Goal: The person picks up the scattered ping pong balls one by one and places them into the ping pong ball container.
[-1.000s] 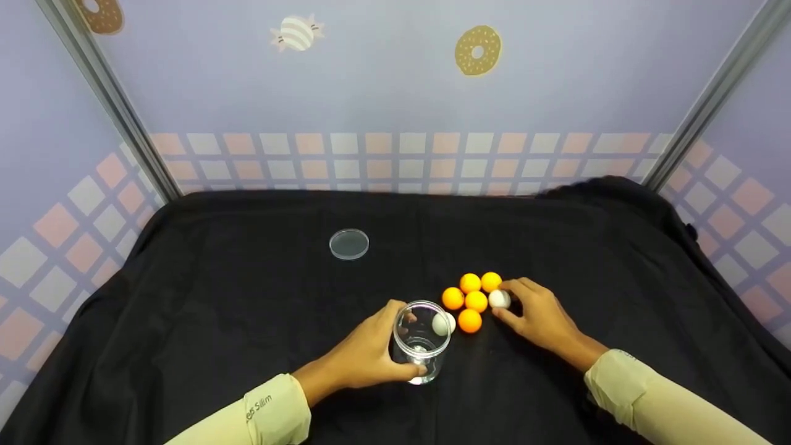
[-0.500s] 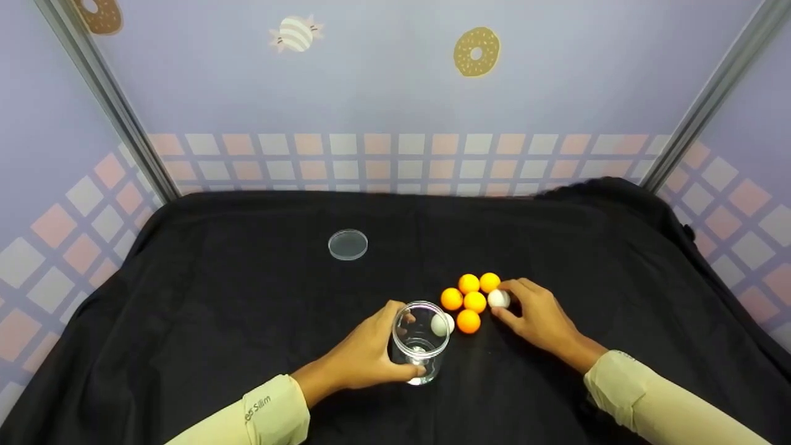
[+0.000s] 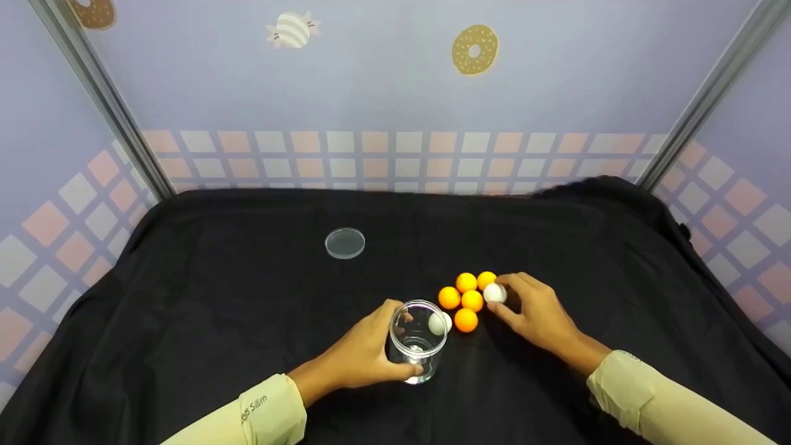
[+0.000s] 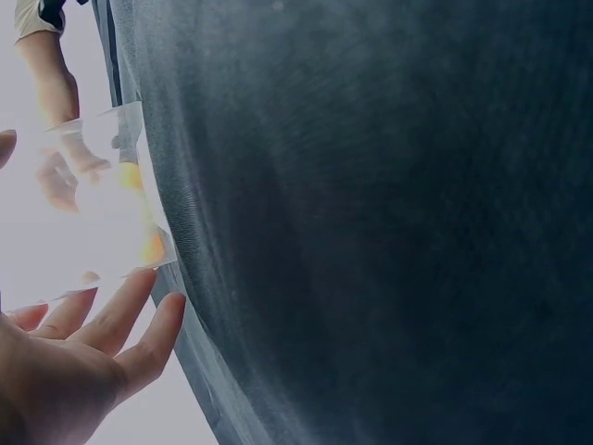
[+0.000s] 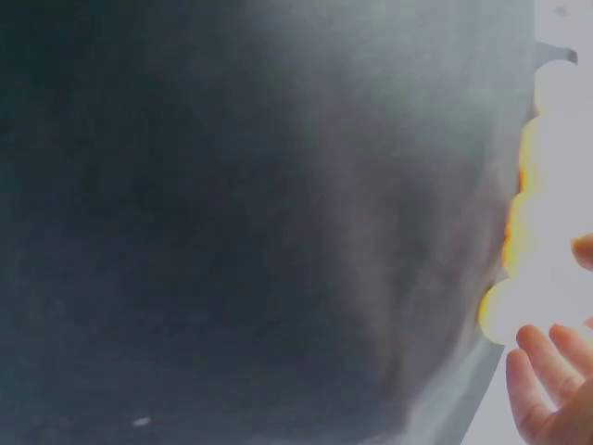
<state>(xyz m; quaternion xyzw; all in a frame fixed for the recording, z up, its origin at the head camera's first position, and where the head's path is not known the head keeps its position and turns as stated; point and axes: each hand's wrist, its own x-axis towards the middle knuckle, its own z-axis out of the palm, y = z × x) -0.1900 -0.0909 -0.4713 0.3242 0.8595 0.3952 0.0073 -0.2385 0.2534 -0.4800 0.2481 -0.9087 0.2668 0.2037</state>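
Observation:
My left hand (image 3: 361, 352) grips a clear, open-topped plastic jar (image 3: 417, 352) around its side, with nothing inside. The jar (image 4: 111, 264) is washed out by glare in the left wrist view. My right hand (image 3: 541, 312) pinches a white table tennis ball (image 3: 495, 294) between thumb and fingers, at the right side of a cluster of balls. Several orange table tennis balls (image 3: 472, 301) lie close together between the hands. Another white ball (image 3: 446, 322) sits beside the jar, partly seen through its wall. The right wrist view shows the right hand (image 5: 556, 389) beside overexposed balls (image 5: 533, 232).
A round clear lid (image 3: 345, 243) lies flat farther back on the black cloth (image 3: 247, 278) that covers the table. Patterned panels (image 3: 395, 93) enclose the table at the back and both sides.
The white ball in my right hand has shifted up slightly in the head view, relative to the orange balls. My left hand and the jar keep their place; the whole head view drifts a little.

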